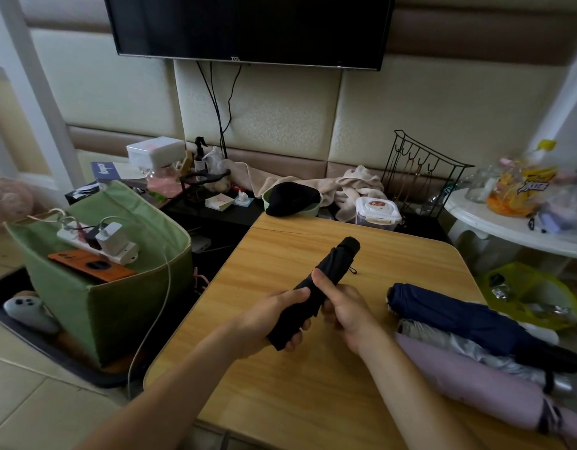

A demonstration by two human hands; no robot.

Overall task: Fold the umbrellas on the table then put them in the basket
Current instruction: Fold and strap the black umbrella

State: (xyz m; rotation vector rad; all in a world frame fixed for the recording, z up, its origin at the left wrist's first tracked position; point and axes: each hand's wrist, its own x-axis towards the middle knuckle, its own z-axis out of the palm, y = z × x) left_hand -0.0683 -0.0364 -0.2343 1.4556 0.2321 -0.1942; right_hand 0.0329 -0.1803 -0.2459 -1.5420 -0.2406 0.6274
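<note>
Head camera view: the left hand (274, 319) curls its grip around the lower end of a collapsed black umbrella (326, 280), while the right hand (345, 311) pinches its middle, thumb on top, above the wooden counter (280, 384). Navy (475, 316), silver (469, 349) and lilac (475, 381) umbrellas lie at right; a green fabric basket (118, 303) stands left.

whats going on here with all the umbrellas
A person is holding a collapsed black umbrella above the wooden table. The left hand grips its lower end and the right hand holds it near the middle. Three more umbrellas, navy, silver and lilac, lie at the table's right side. The green basket stands to the left.
</note>
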